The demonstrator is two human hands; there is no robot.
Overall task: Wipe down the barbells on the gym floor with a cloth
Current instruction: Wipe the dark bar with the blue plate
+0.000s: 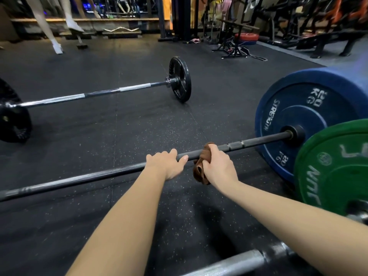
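A dark barbell bar (256, 141) runs across the floor from the lower left to a blue 20 kg plate (310, 116) on the right. My right hand (218, 166) is wrapped over the bar with a brown cloth (200, 170) bunched under the palm and around the shaft. My left hand (166, 164) rests on the same bar just to the left, fingers curled over it. A second barbell (103, 93) with black plates (180, 79) lies farther away. A third bar (239, 262) with a green plate (334, 166) lies nearest me.
Black speckled rubber flooring (139, 126) lies between the barbells. Racks, benches and stacked plates (247, 37) line the back right. A person's legs (57, 26) stand at the far left by a low bench.
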